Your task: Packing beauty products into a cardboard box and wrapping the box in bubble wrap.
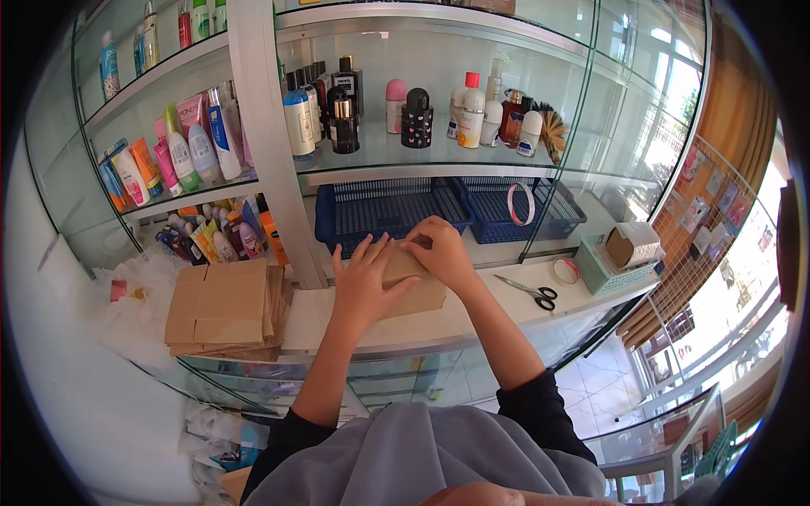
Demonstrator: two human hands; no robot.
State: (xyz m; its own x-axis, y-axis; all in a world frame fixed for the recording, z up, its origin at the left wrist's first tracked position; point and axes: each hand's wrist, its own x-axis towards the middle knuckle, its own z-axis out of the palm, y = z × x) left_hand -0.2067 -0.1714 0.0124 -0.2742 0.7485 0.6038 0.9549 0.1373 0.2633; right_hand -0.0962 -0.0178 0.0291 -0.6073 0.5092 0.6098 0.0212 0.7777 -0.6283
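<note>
A small brown cardboard box (414, 296) rests on the white counter before me. My left hand (369, 278) lies on its left part with the fingers spread. The fingertips of my right hand (440, 248) are bent together at the box's top far edge; whether they pinch anything is hidden. Right of the box lie scissors (533, 293) with black handles, and a roll of tape (565, 271) is beyond them. A stack of flattened cardboard boxes (218, 303) sits at the left.
Blue plastic baskets (392, 212) stand behind the box, with a roll of tape (521, 204) upright by the right one. A pale green basket (617, 272) holds a wrapped item at the counter's right end. Glass shelves with bottles (417, 120) rise above; plastic wrap (136, 310) lies far left.
</note>
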